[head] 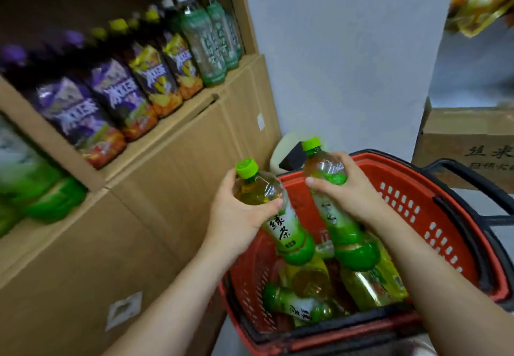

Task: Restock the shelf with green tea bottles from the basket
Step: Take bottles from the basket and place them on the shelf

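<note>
My left hand (236,211) grips a green tea bottle (289,236) by its upper body, green cap up and tilted left. A second green tea bottle (345,233) is held near its neck in my right hand (347,191). Both bottles hang just above the red basket (417,211), where more green tea bottles (300,304) lie on their sides. The cardboard shelf (178,139) stands to the left, with green-labelled bottles (41,189) blurred on its lower left level.
The upper shelf level holds rows of purple and yellow labelled bottles (116,97) and clear green bottles (214,38) at its right end. A cardboard box (467,144) sits at the right behind the basket's black handle (478,189). A white wall rises behind.
</note>
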`<act>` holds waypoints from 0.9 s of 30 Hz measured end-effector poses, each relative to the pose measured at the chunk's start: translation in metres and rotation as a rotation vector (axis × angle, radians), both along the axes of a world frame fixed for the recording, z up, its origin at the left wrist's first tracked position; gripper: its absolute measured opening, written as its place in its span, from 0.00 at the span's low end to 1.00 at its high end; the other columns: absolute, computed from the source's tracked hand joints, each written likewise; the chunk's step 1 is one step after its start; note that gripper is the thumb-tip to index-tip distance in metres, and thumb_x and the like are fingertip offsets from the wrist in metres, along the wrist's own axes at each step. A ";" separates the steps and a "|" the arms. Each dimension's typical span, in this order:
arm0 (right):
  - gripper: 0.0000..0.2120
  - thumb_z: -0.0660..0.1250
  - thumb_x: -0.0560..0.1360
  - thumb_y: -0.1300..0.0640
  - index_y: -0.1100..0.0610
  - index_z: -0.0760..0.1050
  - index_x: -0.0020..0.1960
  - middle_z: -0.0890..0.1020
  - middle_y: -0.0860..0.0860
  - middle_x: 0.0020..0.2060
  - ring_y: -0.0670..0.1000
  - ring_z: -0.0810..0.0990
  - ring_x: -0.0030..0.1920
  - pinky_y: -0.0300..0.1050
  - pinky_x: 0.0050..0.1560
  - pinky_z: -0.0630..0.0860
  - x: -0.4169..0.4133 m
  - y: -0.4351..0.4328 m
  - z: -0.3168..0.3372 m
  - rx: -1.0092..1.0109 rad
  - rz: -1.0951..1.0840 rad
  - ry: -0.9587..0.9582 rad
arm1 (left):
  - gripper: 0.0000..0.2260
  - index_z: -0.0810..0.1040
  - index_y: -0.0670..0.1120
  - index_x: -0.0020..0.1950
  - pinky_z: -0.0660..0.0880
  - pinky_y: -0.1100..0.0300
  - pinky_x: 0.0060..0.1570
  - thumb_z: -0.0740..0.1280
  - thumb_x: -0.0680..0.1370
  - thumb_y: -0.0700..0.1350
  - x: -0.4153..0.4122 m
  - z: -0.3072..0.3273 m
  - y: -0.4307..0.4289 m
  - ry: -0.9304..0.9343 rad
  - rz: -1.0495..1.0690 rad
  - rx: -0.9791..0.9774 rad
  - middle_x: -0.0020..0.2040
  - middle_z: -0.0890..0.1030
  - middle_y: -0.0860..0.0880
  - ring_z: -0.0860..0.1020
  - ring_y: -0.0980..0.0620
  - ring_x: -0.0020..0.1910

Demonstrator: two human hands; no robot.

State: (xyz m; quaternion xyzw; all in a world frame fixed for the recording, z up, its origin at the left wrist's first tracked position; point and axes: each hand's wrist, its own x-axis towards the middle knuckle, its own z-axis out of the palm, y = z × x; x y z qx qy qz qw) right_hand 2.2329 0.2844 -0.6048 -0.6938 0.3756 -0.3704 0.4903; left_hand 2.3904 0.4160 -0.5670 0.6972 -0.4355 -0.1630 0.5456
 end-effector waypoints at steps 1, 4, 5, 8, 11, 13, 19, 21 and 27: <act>0.35 0.75 0.58 0.35 0.46 0.69 0.60 0.77 0.46 0.58 0.48 0.76 0.58 0.48 0.61 0.70 0.006 0.012 0.015 -0.002 0.025 -0.027 | 0.25 0.76 0.51 0.54 0.75 0.68 0.43 0.81 0.61 0.41 0.004 0.017 0.017 -0.008 0.035 -0.042 0.47 0.83 0.54 0.81 0.61 0.42; 0.31 0.74 0.57 0.39 0.47 0.71 0.57 0.82 0.49 0.50 0.50 0.82 0.50 0.51 0.55 0.76 0.027 0.052 0.056 0.037 0.124 -0.194 | 0.26 0.76 0.50 0.56 0.75 0.70 0.46 0.80 0.62 0.41 0.014 0.068 0.069 -0.008 0.129 -0.194 0.50 0.82 0.53 0.80 0.62 0.46; 0.29 0.74 0.58 0.41 0.47 0.72 0.55 0.82 0.49 0.48 0.50 0.82 0.48 0.52 0.53 0.77 0.036 0.065 0.069 0.039 0.156 -0.234 | 0.26 0.75 0.51 0.56 0.75 0.70 0.47 0.80 0.62 0.41 0.016 0.085 0.086 -0.020 0.161 -0.245 0.49 0.81 0.56 0.79 0.65 0.46; 0.34 0.74 0.53 0.36 0.46 0.71 0.56 0.82 0.50 0.48 0.52 0.82 0.47 0.57 0.53 0.78 0.065 0.103 0.104 0.018 0.207 -0.322 | 0.30 0.71 0.51 0.58 0.77 0.68 0.46 0.80 0.61 0.42 0.029 0.129 0.138 -0.091 0.257 -0.368 0.50 0.80 0.56 0.80 0.66 0.46; 0.35 0.75 0.51 0.31 0.40 0.70 0.54 0.81 0.51 0.52 0.54 0.82 0.51 0.62 0.56 0.77 0.099 0.141 0.137 -0.013 0.241 -0.424 | 0.29 0.68 0.54 0.55 0.80 0.56 0.47 0.79 0.61 0.45 0.053 0.159 0.187 -0.169 0.389 -0.445 0.50 0.82 0.49 0.83 0.55 0.45; 0.31 0.75 0.54 0.34 0.39 0.69 0.53 0.81 0.48 0.52 0.52 0.82 0.52 0.60 0.57 0.77 0.121 0.164 0.157 -0.025 0.282 -0.497 | 0.28 0.66 0.55 0.53 0.80 0.50 0.48 0.79 0.63 0.45 0.071 0.172 0.212 -0.224 0.479 -0.462 0.49 0.81 0.48 0.83 0.54 0.45; 0.29 0.73 0.70 0.53 0.48 0.61 0.64 0.78 0.49 0.54 0.49 0.81 0.49 0.45 0.48 0.80 0.180 0.213 0.194 0.022 0.546 -0.514 | 0.27 0.65 0.55 0.53 0.78 0.56 0.49 0.79 0.64 0.47 0.126 0.173 0.256 -0.333 0.669 -0.352 0.53 0.79 0.51 0.79 0.57 0.50; 0.28 0.72 0.71 0.55 0.47 0.58 0.63 0.78 0.48 0.52 0.45 0.81 0.47 0.40 0.44 0.79 0.198 0.225 0.195 -0.018 0.568 -0.483 | 0.26 0.66 0.55 0.54 0.73 0.62 0.49 0.78 0.65 0.47 0.139 0.172 0.261 -0.341 0.721 -0.327 0.54 0.77 0.53 0.77 0.57 0.54; 0.34 0.76 0.64 0.45 0.42 0.57 0.60 0.74 0.49 0.59 0.46 0.77 0.58 0.47 0.61 0.74 0.250 0.254 0.189 -0.263 0.468 -0.431 | 0.25 0.66 0.53 0.56 0.68 0.60 0.47 0.77 0.67 0.49 0.166 0.168 0.263 -0.439 0.782 -0.269 0.52 0.74 0.54 0.73 0.54 0.51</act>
